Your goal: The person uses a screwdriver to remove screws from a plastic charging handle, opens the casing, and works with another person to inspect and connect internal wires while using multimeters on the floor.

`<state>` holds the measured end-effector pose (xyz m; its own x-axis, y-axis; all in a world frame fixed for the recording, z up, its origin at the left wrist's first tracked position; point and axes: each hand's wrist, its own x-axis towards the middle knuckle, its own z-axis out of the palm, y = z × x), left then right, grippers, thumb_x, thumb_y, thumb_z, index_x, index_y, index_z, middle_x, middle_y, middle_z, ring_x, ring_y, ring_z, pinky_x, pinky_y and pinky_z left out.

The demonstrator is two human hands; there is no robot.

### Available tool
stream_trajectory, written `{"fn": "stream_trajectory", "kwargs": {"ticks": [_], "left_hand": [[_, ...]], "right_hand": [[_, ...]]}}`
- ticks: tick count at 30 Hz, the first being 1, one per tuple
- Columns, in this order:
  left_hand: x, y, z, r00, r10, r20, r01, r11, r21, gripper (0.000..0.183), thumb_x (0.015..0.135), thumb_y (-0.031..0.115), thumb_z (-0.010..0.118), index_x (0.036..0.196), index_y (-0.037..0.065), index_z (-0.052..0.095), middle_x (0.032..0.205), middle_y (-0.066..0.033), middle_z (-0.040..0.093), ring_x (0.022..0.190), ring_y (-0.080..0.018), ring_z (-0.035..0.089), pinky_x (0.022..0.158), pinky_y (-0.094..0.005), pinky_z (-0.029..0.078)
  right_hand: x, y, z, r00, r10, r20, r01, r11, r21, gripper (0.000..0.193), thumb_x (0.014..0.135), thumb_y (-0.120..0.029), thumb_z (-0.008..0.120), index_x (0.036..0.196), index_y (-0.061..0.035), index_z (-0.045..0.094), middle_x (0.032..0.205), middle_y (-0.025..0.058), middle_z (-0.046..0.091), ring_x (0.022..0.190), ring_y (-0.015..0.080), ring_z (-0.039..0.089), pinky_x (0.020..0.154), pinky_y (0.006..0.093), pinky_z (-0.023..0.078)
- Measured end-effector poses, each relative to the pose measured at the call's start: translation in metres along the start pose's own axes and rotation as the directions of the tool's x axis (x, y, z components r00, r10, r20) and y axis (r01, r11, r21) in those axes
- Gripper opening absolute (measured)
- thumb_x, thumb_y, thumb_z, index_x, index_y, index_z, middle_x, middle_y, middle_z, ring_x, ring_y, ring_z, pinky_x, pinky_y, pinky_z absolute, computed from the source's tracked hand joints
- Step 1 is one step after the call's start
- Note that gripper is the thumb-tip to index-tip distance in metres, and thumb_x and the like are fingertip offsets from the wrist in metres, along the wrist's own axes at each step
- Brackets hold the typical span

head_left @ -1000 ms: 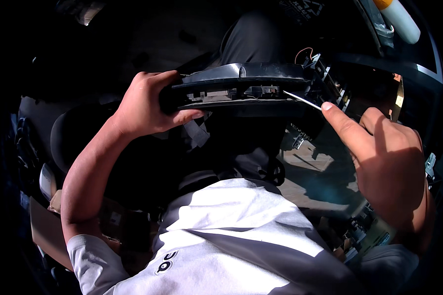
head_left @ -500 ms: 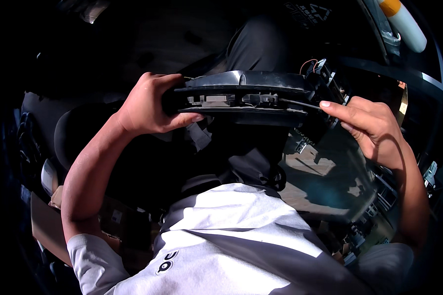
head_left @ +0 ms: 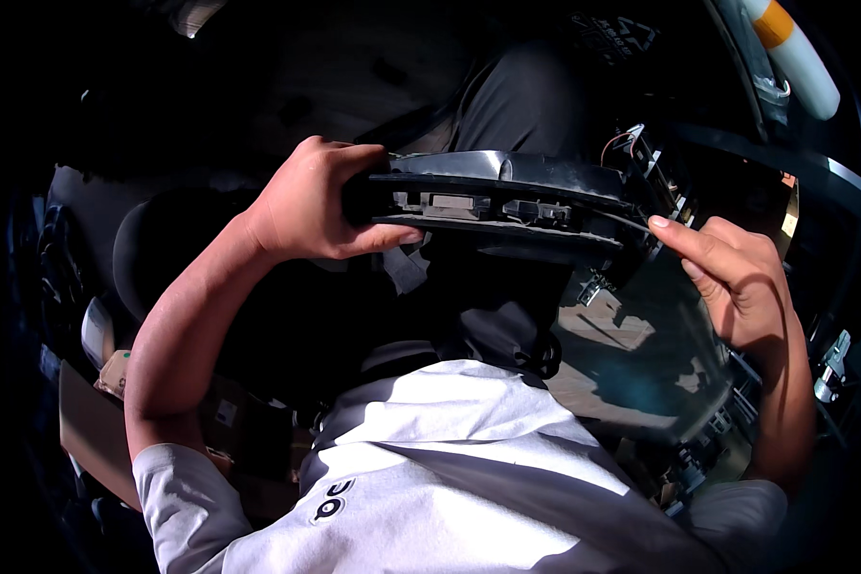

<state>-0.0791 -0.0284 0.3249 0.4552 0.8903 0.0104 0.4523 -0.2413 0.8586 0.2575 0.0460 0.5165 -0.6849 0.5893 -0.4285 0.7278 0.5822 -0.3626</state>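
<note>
Black plastic trim panel (head_left: 507, 196), long, curved and glossy, sits clamped in the left hand (head_left: 311, 206); right hand (head_left: 732, 273), fingers loosely extended, touches its wired end.

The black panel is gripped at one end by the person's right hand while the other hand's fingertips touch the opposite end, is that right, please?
Not quite: the head view shows the left hand gripping one end of the black panel. The right hand is the one touching the opposite end with its fingertips.
</note>
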Motion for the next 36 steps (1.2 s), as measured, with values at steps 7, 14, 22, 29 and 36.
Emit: {"fn": "stream_trajectory", "kwargs": {"ticks": [7,14,22,29,36], "left_hand": [[0.005,0.007,-0.001,0.999,0.035,-0.012,-0.035,0.999,0.029,0.054,0.069,0.046,0.087,0.083,-0.003,0.068,0.062,-0.0128,0.062,0.054,-0.0256,0.064,0.055,-0.0300,0.052],[0.002,0.003,-0.004,0.995,0.099,-0.020,-0.098,0.993,0.073,0.055,0.069,0.046,0.086,0.086,-0.003,0.069,0.065,-0.0130,0.064,0.054,-0.0257,0.064,0.056,-0.0301,0.053],[-0.002,0.003,-0.005,0.997,0.083,-0.007,-0.082,0.994,0.077,0.056,0.069,0.047,0.086,0.086,-0.003,0.068,0.063,-0.0134,0.064,0.055,-0.0274,0.065,0.057,-0.0306,0.054],[0.000,0.003,-0.004,0.995,0.098,-0.011,-0.097,0.993,0.068,0.056,0.069,0.047,0.086,0.086,-0.003,0.068,0.062,-0.0130,0.063,0.056,-0.0271,0.065,0.056,-0.0303,0.054],[0.001,0.002,-0.005,0.998,0.068,0.018,-0.069,0.994,0.090,0.056,0.069,0.047,0.086,0.090,-0.003,0.069,0.066,-0.0130,0.065,0.058,-0.0261,0.067,0.059,-0.0305,0.056]], "right_hand": [[0.006,-0.057,-0.027,0.989,0.056,0.139,0.018,0.876,-0.482,0.043,0.079,0.002,0.071,0.121,-0.0089,0.070,0.063,0.0100,0.049,0.053,0.0228,0.049,0.049,0.0355,0.038],[0.020,-0.016,-0.011,0.994,-0.059,0.091,0.065,0.996,-0.066,0.044,0.079,0.006,0.068,0.119,-0.0101,0.071,0.063,0.0099,0.057,0.053,0.0217,0.053,0.050,0.0341,0.043],[0.016,-0.008,-0.003,0.987,-0.163,0.010,0.164,0.985,-0.058,0.047,0.073,0.010,0.068,0.118,-0.0042,0.070,0.064,0.0085,0.056,0.053,0.0209,0.053,0.050,0.0314,0.042],[0.013,-0.019,-0.003,0.996,-0.084,-0.016,0.084,0.996,-0.038,0.040,0.074,0.007,0.073,0.113,-0.0052,0.073,0.061,0.0081,0.058,0.049,0.0197,0.053,0.047,0.0303,0.043],[0.014,0.018,0.023,0.987,-0.150,-0.065,0.158,0.975,0.155,0.028,0.082,-0.001,0.064,0.109,0.0033,0.070,0.069,0.0117,0.064,0.053,0.0201,0.058,0.050,0.0301,0.046]]}}
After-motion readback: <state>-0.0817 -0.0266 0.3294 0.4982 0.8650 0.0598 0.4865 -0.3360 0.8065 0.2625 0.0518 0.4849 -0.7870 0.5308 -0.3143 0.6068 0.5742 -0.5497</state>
